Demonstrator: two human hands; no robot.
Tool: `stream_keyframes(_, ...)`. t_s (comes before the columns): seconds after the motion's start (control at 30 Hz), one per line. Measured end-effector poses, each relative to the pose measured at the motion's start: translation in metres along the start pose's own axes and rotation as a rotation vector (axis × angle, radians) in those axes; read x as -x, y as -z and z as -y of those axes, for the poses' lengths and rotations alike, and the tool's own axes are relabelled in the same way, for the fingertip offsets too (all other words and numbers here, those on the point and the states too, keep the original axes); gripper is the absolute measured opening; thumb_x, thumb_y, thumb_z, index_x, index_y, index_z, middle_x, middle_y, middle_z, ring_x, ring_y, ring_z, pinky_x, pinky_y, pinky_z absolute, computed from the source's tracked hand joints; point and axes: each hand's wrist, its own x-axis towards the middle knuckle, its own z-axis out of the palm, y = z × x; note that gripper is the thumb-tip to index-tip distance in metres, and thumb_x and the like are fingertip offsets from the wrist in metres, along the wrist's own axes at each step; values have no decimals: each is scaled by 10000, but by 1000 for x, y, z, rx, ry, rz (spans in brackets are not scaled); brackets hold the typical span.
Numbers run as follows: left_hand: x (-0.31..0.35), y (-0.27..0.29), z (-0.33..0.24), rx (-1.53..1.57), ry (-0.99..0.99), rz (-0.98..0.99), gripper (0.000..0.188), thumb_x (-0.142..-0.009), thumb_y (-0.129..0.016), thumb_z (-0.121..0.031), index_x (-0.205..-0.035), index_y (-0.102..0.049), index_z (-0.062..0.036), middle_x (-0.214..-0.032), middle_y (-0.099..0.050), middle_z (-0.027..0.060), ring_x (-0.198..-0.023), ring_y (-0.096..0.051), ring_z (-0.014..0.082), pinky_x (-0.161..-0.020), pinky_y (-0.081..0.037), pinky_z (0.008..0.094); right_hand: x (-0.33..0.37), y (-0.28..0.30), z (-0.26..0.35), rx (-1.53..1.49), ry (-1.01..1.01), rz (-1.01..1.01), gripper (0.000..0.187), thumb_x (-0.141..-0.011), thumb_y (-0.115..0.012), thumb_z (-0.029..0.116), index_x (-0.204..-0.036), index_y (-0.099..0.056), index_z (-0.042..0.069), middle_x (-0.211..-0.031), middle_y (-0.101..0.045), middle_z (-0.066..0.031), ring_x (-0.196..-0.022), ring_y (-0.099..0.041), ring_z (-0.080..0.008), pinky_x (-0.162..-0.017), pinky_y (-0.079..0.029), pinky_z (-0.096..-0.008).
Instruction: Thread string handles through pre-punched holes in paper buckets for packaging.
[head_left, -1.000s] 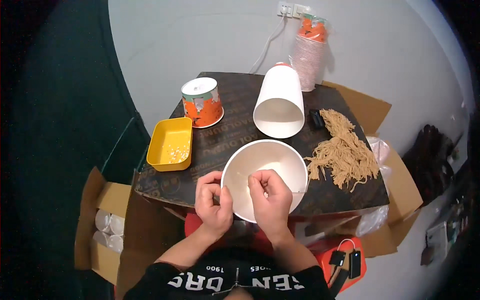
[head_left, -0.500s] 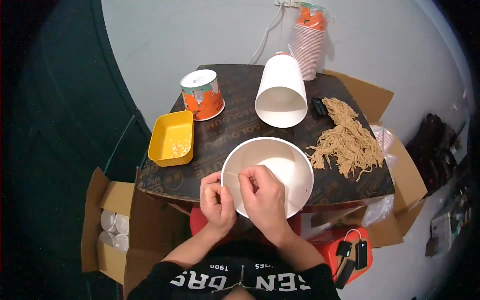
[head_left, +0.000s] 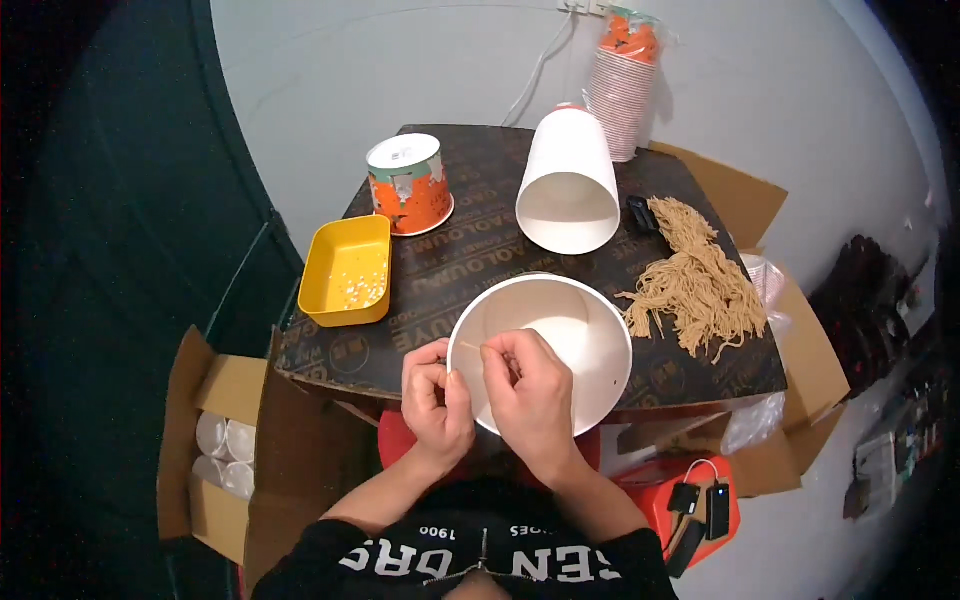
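Note:
A white paper bucket [head_left: 600, 350] stands mouth up at the table's near edge, with a small dark hole in its right wall. Inside it, near the left wall, my right hand [head_left: 530, 390] is closed in a pinch on a short, thin tan cord [head_left: 470, 346] that shows between its fingertips and the wall. My left hand [head_left: 438, 400] is curled against the outside of the bucket's left wall, thumb by the rim. Whatever its fingers hold is hidden. To the right lies a loose bundle of tan cords [head_left: 700, 285].
A yellow tub [head_left: 325, 270] with small white bits stands left, before an upside-down orange printed bucket [head_left: 412, 195]. Another white bucket [head_left: 570, 165] lies on its side behind. A wrapped bucket stack [head_left: 622, 95] stands by the wall. Cardboard boxes [head_left: 225, 515] flank the table [head_left: 450, 235].
The right fingertips have shifted slightly, and more of the tan cord shows between them and the wall. Both hands otherwise stay at the bucket's left side; the view has shifted a little.

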Motion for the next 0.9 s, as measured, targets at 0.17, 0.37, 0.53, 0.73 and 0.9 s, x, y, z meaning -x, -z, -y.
stream_keyframes(0.17,-1,1,-2,-15,-13,5,135,-923,-571,-58,-828,-484,-19,-1043,-595,205,-922,-587,248,-810,-480,334,1,-1,-1,-8,1,0,63,-837,-636,-4,-856,-576,-7,-800,-623,-157,-714,-636,-330,-622,-506,-412)
stream_keyframes(0.37,-1,1,-4,-29,-27,16,135,-921,-572,-53,-827,-482,-17,-1033,-597,207,-929,-597,261,-814,-488,349,1,-2,-2,-16,14,0,69,-838,-640,-5,-859,-574,-3,-800,-624,-155,-714,-638,-327,-622,-505,-409)
stream_keyframes(0.53,-2,2,-4,-35,-37,18,136,-920,-574,-51,-826,-481,-15,-1029,-597,205,-929,-599,263,-816,-490,354,1,-2,-3,-3,38,-10,45,-868,-645,1,-888,-611,-22,-777,-620,-89,-627,-573,-151,-566,-464,-294)
stream_keyframes(0.73,-3,0,-8,-38,-50,28,125,-912,-576,-37,-826,-487,-18,-1032,-599,203,-964,-608,282,-839,-495,374,1,-4,-6,-6,47,-2,34,-876,-635,7,-890,-616,-17,-775,-621,-90,-631,-578,-155,-569,-468,-293)
stream_keyframes(0.9,-2,-2,-8,-58,-144,29,148,-822,-620,42,-824,-488,-25,-1040,-595,204,-995,-612,321,-862,-496,402,3,-7,-10,-119,-44,26,44,-884,-625,25,-896,-617,-16,-794,-641,-108,-665,-609,-189,-599,-489,-322)
